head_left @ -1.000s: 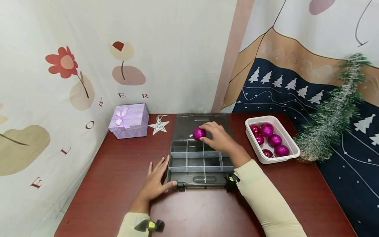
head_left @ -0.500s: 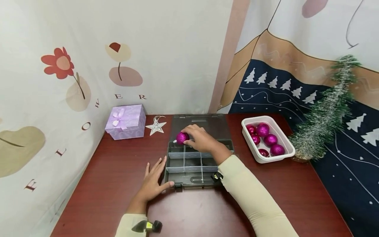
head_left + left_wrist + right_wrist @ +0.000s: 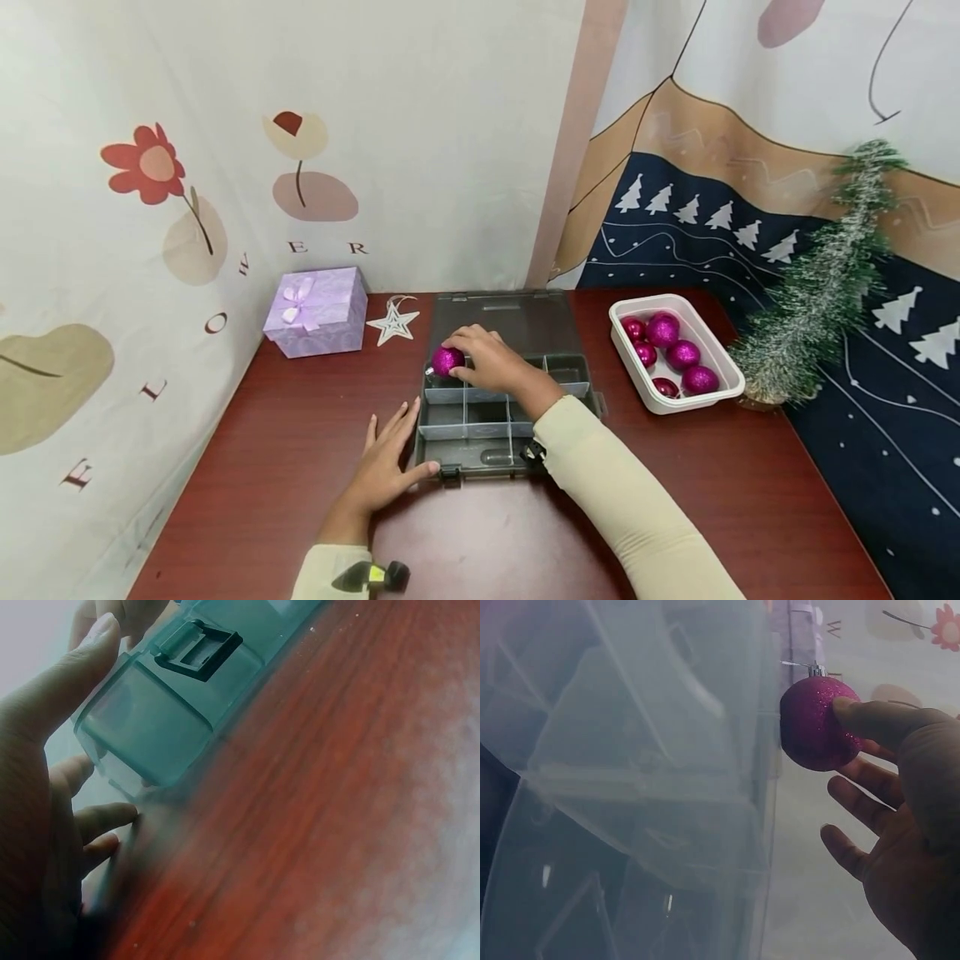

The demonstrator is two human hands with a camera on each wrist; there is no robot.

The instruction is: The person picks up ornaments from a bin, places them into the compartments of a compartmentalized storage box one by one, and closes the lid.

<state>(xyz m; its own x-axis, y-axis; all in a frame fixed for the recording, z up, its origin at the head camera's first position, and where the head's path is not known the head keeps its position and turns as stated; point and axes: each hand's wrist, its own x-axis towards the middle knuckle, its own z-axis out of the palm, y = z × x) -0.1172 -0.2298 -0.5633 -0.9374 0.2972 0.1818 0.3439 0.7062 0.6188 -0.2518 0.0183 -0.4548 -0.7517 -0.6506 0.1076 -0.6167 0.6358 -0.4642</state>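
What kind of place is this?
Probably a table indoors, set up for Christmas decorating: there's a frosted tree, a tub of shiny balls and a star.

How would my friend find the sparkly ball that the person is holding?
Find the red-brown table, then the dark, divided box on it. At the box's back left, the right hand holds a glittery magenta ball with a silver cap. It's the only ball outside the white tub.

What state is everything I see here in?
Divided case: open, lid folded back
Front latch: unfastened
Glitter ball: held at the case's back-left
Right grip: pinching the ball
Left grip: spread, touching the case
White tub: open, holding baubles
Gift box: closed
Star: untouched
Tree: standing
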